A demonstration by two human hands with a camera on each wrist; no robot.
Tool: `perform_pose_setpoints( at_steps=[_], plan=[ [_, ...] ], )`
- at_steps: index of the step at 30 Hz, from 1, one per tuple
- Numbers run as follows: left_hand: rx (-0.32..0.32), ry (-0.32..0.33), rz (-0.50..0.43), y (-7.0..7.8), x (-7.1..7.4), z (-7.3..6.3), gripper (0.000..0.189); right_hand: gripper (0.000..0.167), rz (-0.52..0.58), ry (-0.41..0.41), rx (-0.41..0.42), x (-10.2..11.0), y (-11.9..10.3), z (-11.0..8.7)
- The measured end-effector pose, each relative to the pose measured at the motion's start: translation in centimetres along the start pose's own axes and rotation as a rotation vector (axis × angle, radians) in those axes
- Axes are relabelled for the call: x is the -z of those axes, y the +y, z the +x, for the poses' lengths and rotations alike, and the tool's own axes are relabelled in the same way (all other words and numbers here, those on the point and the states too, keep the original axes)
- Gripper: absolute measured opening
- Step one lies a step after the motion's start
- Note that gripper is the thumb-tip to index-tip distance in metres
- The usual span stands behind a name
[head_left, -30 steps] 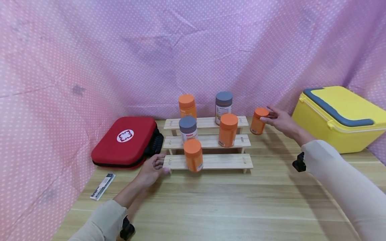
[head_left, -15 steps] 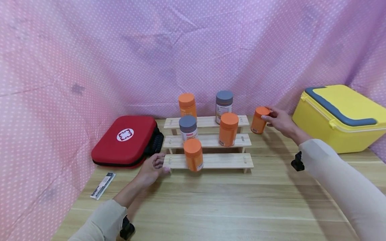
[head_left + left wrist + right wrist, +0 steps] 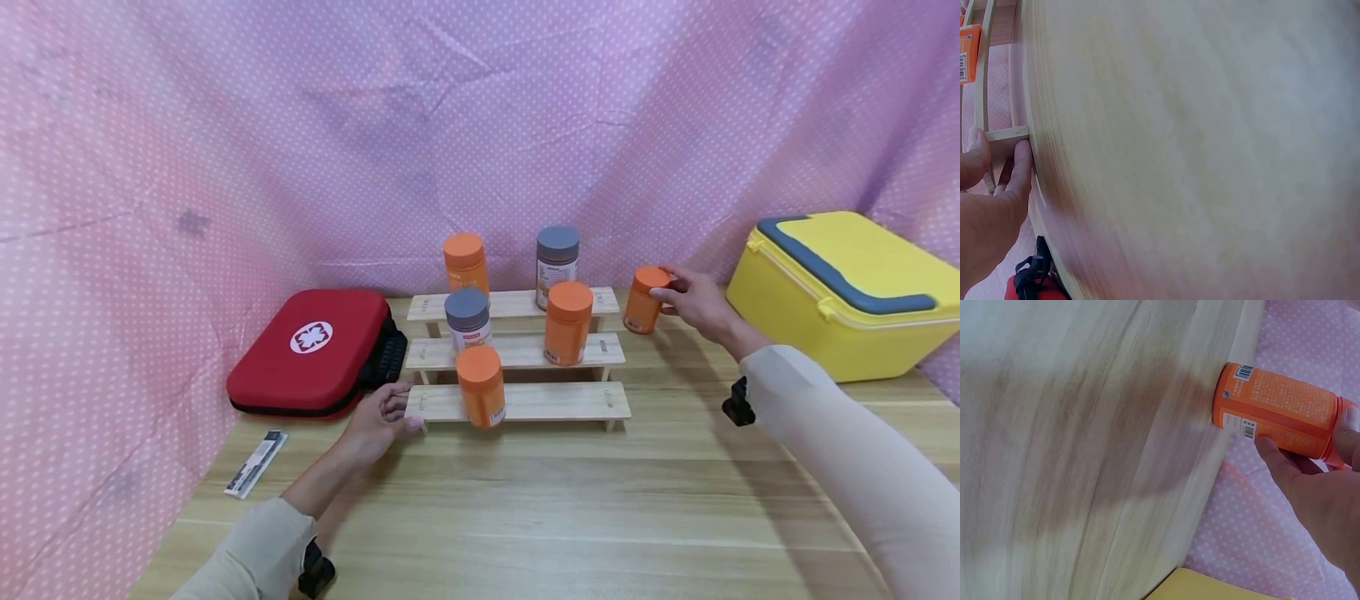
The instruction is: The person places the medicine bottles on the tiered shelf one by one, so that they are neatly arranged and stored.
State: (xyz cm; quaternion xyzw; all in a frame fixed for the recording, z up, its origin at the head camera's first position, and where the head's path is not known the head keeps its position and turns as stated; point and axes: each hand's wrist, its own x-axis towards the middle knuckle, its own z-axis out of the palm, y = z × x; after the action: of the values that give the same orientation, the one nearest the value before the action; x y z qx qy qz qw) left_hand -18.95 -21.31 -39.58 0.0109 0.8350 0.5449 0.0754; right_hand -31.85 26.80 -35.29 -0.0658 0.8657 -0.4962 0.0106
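My right hand holds an orange jar upright on the table, right of a three-step wooden rack. In the right wrist view the thumb lies by the lid of the orange jar, and a fingertip touches its side below the label. My left hand grips the left end of the lowest step; in the left wrist view its thumb and fingers lie about the end support. On the rack stand orange-lidded jars and two grey-lidded jars. One orange jar sits on the lowest step.
A red first-aid case lies left of the rack, with a small flat packet in front of it. On the right stands a yellow box with a grey handle. Pink dotted cloth hangs behind the wooden table.
My right hand has shifted slightly left, and its fingers lie closer about the orange jar. The left hand and the jars on the rack stay where they were.
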Motion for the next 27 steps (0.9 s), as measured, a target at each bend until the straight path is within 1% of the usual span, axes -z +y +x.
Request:
perform_pose_setpoints(
  at_steps=[5, 10, 14, 21, 24, 27],
  plan=[
    [0.029, 0.005, 0.020, 0.1, 0.0, 0.1, 0.056, 0.053, -0.020, 0.018, 0.038, 0.1, 0.2, -0.3],
    [0.030, 0.002, 0.023, 0.1, 0.0, 0.1, 0.056, 0.050, -0.031, 0.042, 0.106, 0.5, 0.5, -1.6],
    [0.024, 0.000, 0.016, 0.1, 0.0, 0.0, 0.056, 0.051, 0.006, 0.047, 0.170, 1.3, 0.5, -3.6],
    [-0.019, -0.011, -0.058, 0.1, 0.0, -0.1, 0.056, 0.045, 0.021, 0.026, 0.250, 2.6, -0.1, -7.6],
    [-0.018, -0.009, -0.060, 0.0, 0.0, -0.1, 0.056, 0.044, 0.011, 0.001, 0.266, 2.9, -0.4, -9.3],
    [-0.011, -0.007, -0.042, 0.0, 0.0, -0.2, 0.057, 0.046, -0.016, -0.021, 0.260, 3.0, -0.8, -11.0]
  ],
)
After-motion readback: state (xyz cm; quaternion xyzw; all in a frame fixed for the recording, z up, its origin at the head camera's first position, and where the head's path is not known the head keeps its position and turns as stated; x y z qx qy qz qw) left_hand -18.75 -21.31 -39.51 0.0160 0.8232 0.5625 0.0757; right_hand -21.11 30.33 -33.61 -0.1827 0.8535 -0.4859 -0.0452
